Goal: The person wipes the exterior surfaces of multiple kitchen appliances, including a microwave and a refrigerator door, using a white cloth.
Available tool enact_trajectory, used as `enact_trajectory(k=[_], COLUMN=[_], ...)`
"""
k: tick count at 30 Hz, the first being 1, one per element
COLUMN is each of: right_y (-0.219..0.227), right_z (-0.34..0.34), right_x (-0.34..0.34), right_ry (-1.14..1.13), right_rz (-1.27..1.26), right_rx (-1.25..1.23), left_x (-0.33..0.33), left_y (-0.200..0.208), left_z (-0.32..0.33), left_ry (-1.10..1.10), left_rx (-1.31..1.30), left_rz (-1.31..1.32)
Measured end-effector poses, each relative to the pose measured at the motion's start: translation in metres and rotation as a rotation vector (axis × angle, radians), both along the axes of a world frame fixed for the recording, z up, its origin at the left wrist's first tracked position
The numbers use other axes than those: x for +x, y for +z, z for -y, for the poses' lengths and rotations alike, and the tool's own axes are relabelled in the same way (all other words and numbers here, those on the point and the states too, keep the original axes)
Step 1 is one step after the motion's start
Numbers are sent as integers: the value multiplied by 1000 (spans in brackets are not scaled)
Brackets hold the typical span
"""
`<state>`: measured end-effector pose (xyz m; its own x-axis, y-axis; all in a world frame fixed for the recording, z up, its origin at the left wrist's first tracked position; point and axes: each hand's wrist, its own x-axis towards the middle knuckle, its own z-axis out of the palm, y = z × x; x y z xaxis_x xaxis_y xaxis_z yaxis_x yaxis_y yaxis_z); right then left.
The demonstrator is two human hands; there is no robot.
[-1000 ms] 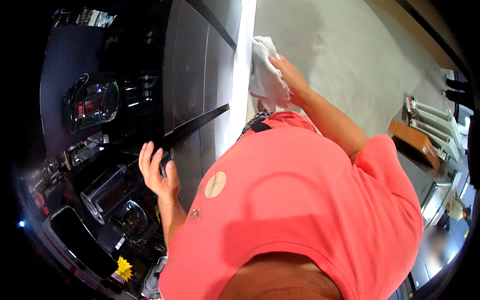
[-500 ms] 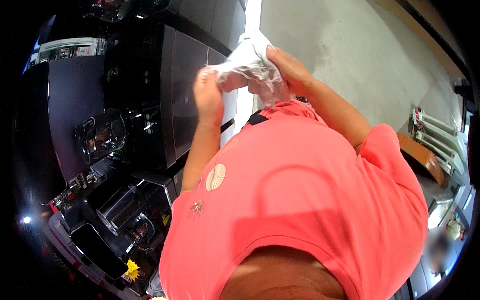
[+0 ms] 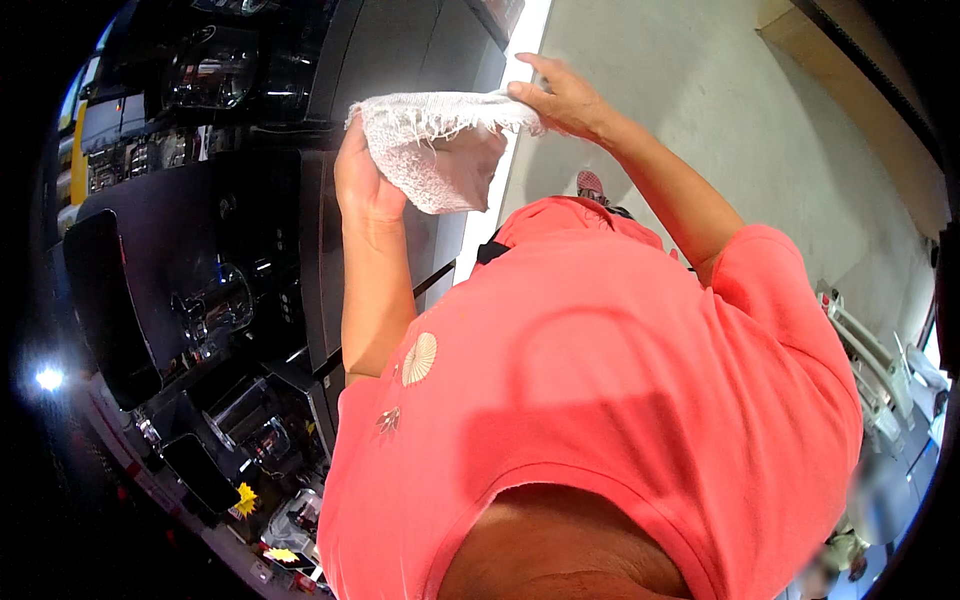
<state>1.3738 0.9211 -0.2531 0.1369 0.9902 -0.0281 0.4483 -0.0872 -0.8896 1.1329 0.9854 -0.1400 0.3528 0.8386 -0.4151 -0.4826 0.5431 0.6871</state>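
Note:
A white cloth [image 3: 425, 170] with a frayed, fringed edge is stretched between my two hands in front of my body. My left hand [image 3: 362, 178] grips its left end, and the cloth covers part of those fingers. At the right corner, my right hand [image 3: 572, 102] holds the cloth near the thumb, while one finger points away from it. The cloth sags into a fold between the hands and hides some of the dark counter front behind it.
Dark counters [image 3: 375, 70] run along my left, bearing glass-bodied appliances [image 3: 222, 300] and black panels [image 3: 105, 300]. Yellow star-shaped tags [image 3: 244, 500] stand at lower left. Grey floor [image 3: 690, 130] extends to the right, with a white rack [image 3: 870, 350] farther along. My shoe [image 3: 590, 183] shows below.
The bunched cloth has been spread out wider. My left hand has moved left, and my right hand slightly up. The counters have shifted in view, and my shoe now shows.

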Motion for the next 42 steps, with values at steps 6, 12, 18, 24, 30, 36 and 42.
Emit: enact_trajectory(k=[6,12,18,24,30,36,42], right_y=[23,44,65,66,57,50,26], right_z=[-1,-28,-57,-81,-82,-64,-47], right_x=[11,-15,-36,-35,-23,-12,30], right_ry=[118,229,431,-66,-301,-281,-384], right_rz=[-145,-56,-135,-1187,-1903,-1717,-1239], right_rx=[169,294,165,14,175,200,53], left_x=[20,32,28,22,7,17,15], left_y=[19,43,66,33,-72,-100,-67], left_z=[-26,-44,-73,-99,-48,-50,-88], left_ry=[-201,-271,-291,-37,-444,-564,-110], left_rx=[-68,96,273,483,83,369,340], left_rz=[227,-6,-241,-177,-300,-513,-421])
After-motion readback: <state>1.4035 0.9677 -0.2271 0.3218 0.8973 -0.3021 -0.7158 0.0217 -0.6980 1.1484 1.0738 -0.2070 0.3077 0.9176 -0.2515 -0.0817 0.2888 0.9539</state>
